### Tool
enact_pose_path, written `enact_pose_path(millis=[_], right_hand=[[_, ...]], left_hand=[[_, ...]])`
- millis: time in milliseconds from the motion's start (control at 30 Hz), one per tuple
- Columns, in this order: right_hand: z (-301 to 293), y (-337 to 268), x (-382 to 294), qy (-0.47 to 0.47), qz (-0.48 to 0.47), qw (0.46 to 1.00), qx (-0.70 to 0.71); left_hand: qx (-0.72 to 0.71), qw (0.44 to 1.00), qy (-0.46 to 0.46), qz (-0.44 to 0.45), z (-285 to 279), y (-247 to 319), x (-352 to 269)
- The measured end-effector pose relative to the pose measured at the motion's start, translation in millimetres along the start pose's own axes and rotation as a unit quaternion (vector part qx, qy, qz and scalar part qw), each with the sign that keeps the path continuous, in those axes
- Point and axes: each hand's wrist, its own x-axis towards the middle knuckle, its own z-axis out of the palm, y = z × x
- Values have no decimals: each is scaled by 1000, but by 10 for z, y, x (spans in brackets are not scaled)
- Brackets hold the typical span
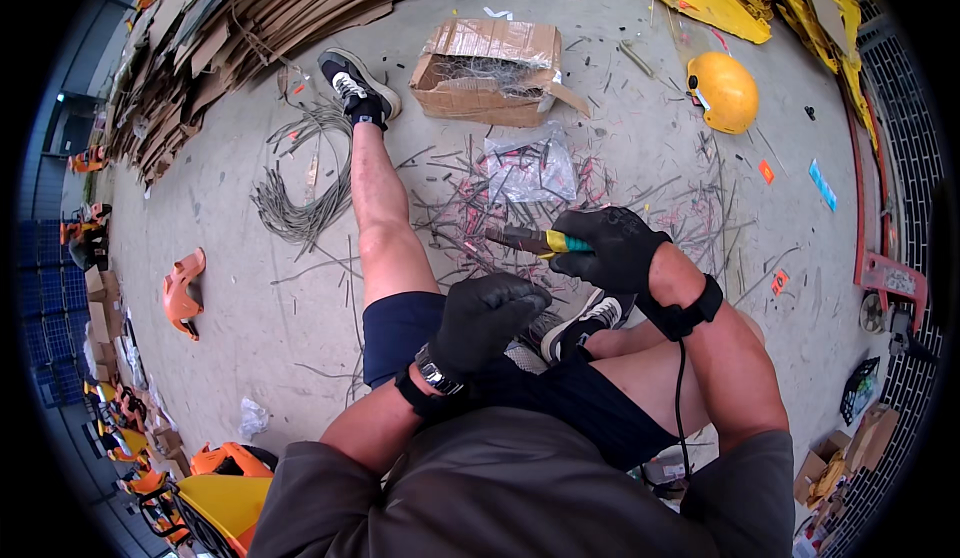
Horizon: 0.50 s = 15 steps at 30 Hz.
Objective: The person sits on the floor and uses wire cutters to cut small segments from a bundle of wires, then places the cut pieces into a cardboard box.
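Observation:
My right hand (609, 249), in a black work glove, grips combination pliers (529, 240) by their green and yellow handles. The dark jaws point left over the scraps on the floor. Close to my lap, my gloved left hand (491, 322) has its fingers curled in. Whether something sits inside that fist is hidden. Grey and pink cut wire pieces (461, 217) are strewn between my legs, with a clear plastic bag (531, 164) lying among them. Beside my outstretched left leg rests a loose coil of grey cable (300, 217).
An open cardboard box (480, 104) holds tangled thin strands. To its right lies a yellow helmet-shaped shell (724, 93). Flattened cardboard (225, 40) is piled at upper left, yellow panels (787, 3) at upper right. An orange plastic part (184, 292) lies to the left.

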Motion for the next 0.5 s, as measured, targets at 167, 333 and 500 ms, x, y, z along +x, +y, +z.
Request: enact_pose_path(millis=[167, 333, 500], right_hand=[[28, 5, 2, 18, -22, 1000, -2], [63, 2, -3, 19, -42, 999, 1], [115, -34, -20, 31, -38, 999, -16]], left_hand=[[-43, 998, -7, -39, 24, 27, -48], [27, 999, -21, 9, 60, -15, -88], [62, 996, -62, 9, 83, -20, -102]])
